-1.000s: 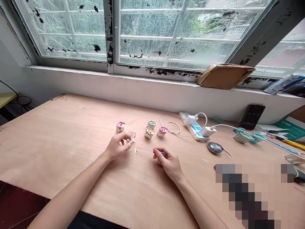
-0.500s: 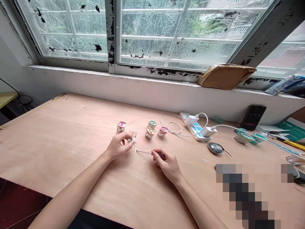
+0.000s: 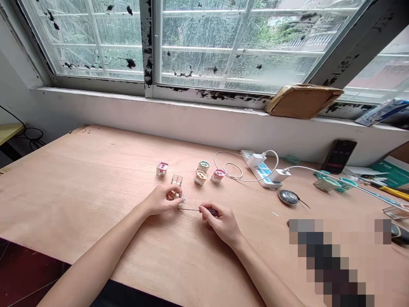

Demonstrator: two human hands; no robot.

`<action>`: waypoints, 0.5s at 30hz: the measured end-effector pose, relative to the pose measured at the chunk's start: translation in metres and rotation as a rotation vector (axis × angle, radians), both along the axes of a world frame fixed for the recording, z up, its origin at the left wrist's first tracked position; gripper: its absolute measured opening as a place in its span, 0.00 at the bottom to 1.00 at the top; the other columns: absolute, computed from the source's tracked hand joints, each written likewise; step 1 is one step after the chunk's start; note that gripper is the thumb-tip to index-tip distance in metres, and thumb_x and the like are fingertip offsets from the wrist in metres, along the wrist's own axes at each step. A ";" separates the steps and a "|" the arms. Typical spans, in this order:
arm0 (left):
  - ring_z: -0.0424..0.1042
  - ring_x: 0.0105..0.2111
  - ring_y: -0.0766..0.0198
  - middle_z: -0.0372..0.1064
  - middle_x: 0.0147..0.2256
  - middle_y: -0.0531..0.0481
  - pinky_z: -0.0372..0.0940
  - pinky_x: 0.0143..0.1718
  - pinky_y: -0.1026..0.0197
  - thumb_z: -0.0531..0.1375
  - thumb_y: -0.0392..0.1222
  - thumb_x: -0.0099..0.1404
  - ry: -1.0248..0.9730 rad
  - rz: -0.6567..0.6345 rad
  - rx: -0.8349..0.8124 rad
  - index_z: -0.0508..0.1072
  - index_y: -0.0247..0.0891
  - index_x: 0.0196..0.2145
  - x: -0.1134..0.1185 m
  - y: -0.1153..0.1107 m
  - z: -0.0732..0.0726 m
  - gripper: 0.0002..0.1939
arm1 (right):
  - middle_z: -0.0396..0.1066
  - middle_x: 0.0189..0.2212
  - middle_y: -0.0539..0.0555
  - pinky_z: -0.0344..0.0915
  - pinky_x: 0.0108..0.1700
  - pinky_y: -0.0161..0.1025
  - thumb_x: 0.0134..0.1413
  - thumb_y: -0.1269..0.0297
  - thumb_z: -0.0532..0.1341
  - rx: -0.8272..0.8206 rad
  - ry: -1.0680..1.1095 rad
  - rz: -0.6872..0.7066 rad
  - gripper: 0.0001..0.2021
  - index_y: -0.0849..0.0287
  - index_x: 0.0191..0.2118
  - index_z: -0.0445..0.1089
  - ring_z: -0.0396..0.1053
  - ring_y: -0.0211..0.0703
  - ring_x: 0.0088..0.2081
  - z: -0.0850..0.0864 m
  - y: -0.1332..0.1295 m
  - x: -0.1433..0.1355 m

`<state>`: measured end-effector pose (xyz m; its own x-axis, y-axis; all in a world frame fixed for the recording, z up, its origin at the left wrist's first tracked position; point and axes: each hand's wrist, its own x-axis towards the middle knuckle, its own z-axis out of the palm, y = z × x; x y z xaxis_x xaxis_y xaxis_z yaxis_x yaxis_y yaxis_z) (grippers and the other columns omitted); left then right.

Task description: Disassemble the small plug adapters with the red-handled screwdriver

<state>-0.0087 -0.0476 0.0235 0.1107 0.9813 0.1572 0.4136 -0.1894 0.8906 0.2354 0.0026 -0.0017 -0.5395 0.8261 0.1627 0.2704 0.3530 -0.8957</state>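
Note:
My left hand (image 3: 164, 199) is closed on a small pale piece (image 3: 182, 197), partly hidden by the fingers. Just beyond it stands a small clear box (image 3: 177, 180). My right hand (image 3: 220, 219) grips the dark handle of a thin tool (image 3: 189, 209), whose metal shaft points left and reaches the area under my left fingertips. What its tip touches is too small to tell. Behind my hands are a pink-topped box (image 3: 162, 168) on the left and, further right, a green-topped box (image 3: 203, 166), an orange-topped one (image 3: 200, 177) and another pink-topped one (image 3: 218, 175).
A white power strip (image 3: 262, 170) with plugs and looping cables lies at the back right. Near it are a dark oval object (image 3: 289, 198), a propped phone (image 3: 339, 157), teal-rimmed containers (image 3: 327, 184) and a yellow tool (image 3: 394, 192). A blurred patch covers the lower right.
My left hand has come slightly nearer with the pale piece, and the clear box shows more. The tool in my right hand has shifted slightly left and nearer, its tip now beside my left fingers.

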 end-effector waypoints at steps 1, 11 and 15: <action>0.63 0.25 0.69 0.66 0.26 0.55 0.60 0.26 0.67 0.63 0.41 0.61 -0.010 -0.012 -0.010 0.73 0.37 0.33 0.000 0.000 0.001 0.05 | 0.66 0.20 0.50 0.62 0.21 0.34 0.61 0.46 0.60 0.001 -0.003 0.013 0.19 0.58 0.31 0.73 0.62 0.37 0.19 0.001 -0.001 0.000; 0.68 0.25 0.69 0.69 0.29 0.53 0.63 0.27 0.67 0.64 0.41 0.61 -0.139 -0.126 -0.118 0.71 0.36 0.31 0.002 -0.003 0.006 0.07 | 0.71 0.21 0.51 0.62 0.21 0.34 0.61 0.51 0.60 0.048 -0.007 0.083 0.15 0.57 0.32 0.76 0.64 0.38 0.19 0.006 -0.006 -0.002; 0.69 0.25 0.68 0.71 0.30 0.52 0.58 0.22 0.69 0.64 0.41 0.61 -0.146 -0.113 -0.203 0.71 0.36 0.34 -0.006 -0.003 0.006 0.07 | 0.70 0.20 0.50 0.61 0.21 0.34 0.61 0.53 0.60 0.068 -0.011 0.085 0.15 0.57 0.32 0.75 0.63 0.37 0.19 0.008 -0.005 -0.001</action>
